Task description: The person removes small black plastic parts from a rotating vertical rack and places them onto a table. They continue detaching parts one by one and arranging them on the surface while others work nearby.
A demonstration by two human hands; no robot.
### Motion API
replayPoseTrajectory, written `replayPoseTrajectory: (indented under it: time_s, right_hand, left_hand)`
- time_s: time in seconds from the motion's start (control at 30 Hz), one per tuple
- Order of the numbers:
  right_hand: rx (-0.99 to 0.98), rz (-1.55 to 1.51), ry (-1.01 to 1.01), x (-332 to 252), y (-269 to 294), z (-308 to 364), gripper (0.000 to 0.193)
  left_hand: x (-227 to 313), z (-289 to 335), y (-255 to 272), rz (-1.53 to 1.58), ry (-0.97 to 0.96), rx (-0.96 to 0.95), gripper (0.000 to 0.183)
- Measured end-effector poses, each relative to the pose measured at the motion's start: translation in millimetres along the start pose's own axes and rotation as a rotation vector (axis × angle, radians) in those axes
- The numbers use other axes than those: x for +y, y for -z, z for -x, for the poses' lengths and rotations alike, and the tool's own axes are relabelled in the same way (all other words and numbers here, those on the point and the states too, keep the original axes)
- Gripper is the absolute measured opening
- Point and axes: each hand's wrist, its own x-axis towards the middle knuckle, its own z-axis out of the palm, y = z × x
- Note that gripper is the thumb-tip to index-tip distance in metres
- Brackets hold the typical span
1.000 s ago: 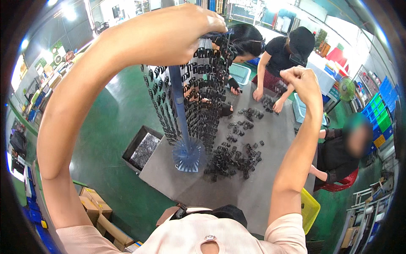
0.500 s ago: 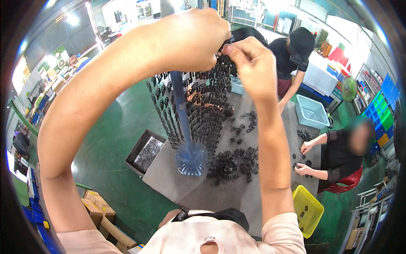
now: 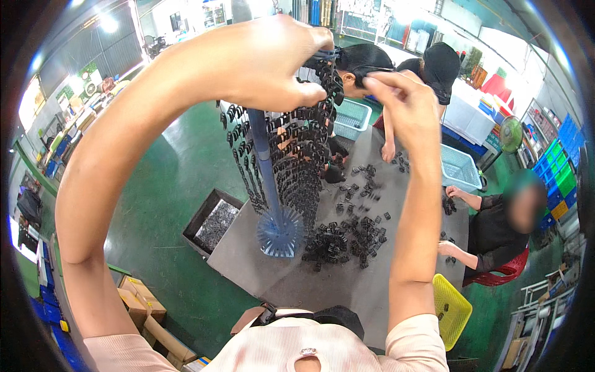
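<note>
Strings of small black clip-like parts (image 3: 304, 149) hang in rows from a rack with a blue-grey upright pole (image 3: 263, 146). My left hand (image 3: 285, 62) is raised at the top of the rack, its thumb and fingers apart around the uppermost hanging parts, not closed on them. To the right of the rack my right hand (image 3: 410, 108) is lifted with fingers loosely bent and apart; nothing shows in it. The pole stands on a round, slotted blue base (image 3: 279, 235) on the grey table (image 3: 279, 279). Loose black parts (image 3: 347, 242) lie heaped beside the base.
Co-workers sit or lean at the table's far side and right side, one person (image 3: 505, 229) on a red chair. Light-blue baskets (image 3: 460, 167) and a yellow basket (image 3: 455, 310) stand around the right. A dark tray (image 3: 214, 223) adjoins the table's left edge; cardboard boxes (image 3: 142, 297) are lower left.
My hands were together at the rack's top, pinching there; now the right has drawn away rightward and the left has spread its fingers. The right co-worker's hands shifted; the far co-worker's head appears.
</note>
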Motion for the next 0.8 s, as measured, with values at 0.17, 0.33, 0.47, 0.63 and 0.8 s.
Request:
replayPoseTrajectory:
  time_s: [0.17, 0.33, 0.47, 0.63, 0.8]
  right_hand:
    - [0.040, -0.138, -0.034, -31, -38, -3, 0.020]
    - [0.044, -0.292, -0.008, -17, -37, -3, 0.017]
    - [0.060, -0.368, -0.132, 16, -3, 4, 0.013]
    - [-0.007, 0.179, -0.193, 25, 27, 4, 0.019]
    - [0.022, -0.124, 0.049, -12, -10, 2, 0.024]
  left_hand:
    - [8, -19, -4, -0.071, 0.031, -0.179, 0.017]
    - [5, -16, -12, -0.137, 0.030, -0.122, 0.020]
    - [-4, -4, -11, -0.137, -0.063, 0.024, 0.026]
    - [-8, 9, -3, -0.023, -0.107, -0.039, 0.040]
    - [5, 0, -2, -0.011, 0.017, -0.140, 0.040]
